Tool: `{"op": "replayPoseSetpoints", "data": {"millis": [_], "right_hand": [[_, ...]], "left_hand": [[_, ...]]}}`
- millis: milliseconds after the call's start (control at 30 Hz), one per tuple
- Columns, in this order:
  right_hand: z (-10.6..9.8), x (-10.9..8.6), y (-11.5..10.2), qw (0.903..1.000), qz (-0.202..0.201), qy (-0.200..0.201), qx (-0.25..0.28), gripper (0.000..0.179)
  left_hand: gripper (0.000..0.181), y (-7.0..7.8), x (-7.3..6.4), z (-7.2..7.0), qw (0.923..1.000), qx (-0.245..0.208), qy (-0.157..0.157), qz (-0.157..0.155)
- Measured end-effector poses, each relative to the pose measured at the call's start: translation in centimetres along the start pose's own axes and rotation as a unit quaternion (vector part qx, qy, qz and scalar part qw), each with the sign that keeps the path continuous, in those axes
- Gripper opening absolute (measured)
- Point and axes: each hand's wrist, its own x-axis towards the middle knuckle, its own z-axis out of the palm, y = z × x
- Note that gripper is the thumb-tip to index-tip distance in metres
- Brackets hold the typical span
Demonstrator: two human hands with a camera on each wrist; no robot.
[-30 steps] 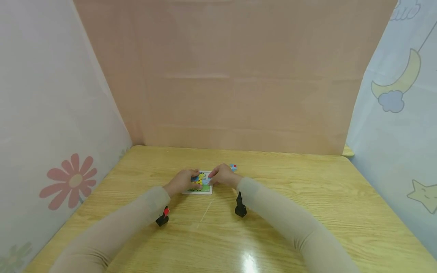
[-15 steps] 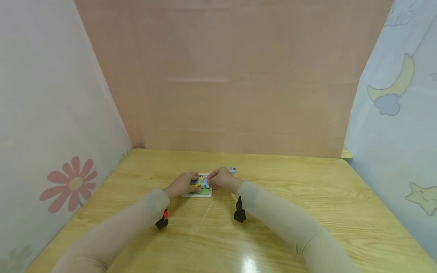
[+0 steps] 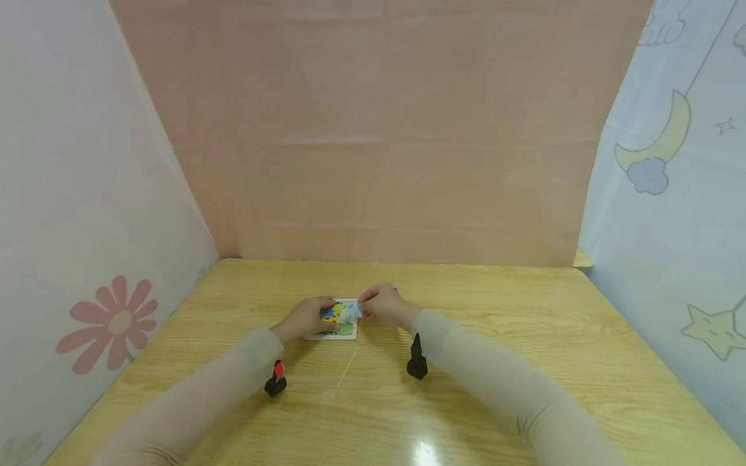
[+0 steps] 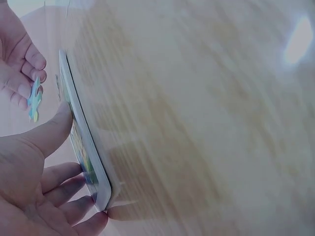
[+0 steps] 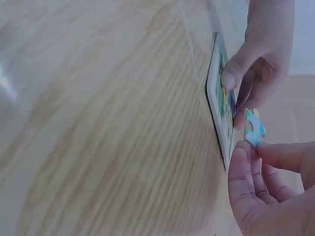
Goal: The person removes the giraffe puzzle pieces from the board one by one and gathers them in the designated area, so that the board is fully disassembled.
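A small white-framed jigsaw puzzle board (image 3: 332, 337) with a giraffe-like picture lies on the table. My left hand (image 3: 305, 317) rests on its left part, thumb and fingertips pressing on the face and edge; in the left wrist view one fingertip reaches the table beside the frame (image 4: 87, 137). My right hand (image 3: 387, 304) pinches a light blue jigsaw piece (image 5: 255, 129) with yellow and green bits between thumb and fingers. That piece is held tilted above the board's right side, apart from it in the right wrist view. The left hand covers part of the picture.
Behind the right hand a bit of another jigsaw piece (image 3: 395, 288) peeks out, mostly hidden. The wood-grain table (image 3: 484, 291) runs back to a brown wall (image 3: 373, 194), with printed panels on both sides. Black wrist cameras (image 3: 417, 367) hang under the sleeves.
The right hand has drawn the light blue piece slightly up and to the right, off the board. The left hand stays on the board. The head view has shifted a little.
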Motion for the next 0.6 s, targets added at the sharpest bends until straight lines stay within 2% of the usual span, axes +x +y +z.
{"op": "replayPoseSetpoints", "data": {"millis": [267,600], "right_hand": [[-1.6,0.0,0.7,0.9994,0.013,0.031,-0.007,0.012],[-3.9,0.4,2.1,0.9973,0.04,0.059,0.017,0.015]], "left_hand": [[0.068,0.1,-0.1,-0.2,0.9998,-0.012,0.003,-0.013],[0.066,-0.9,0.3,-0.4,0.9989,-0.034,-0.002,-0.032]]}}
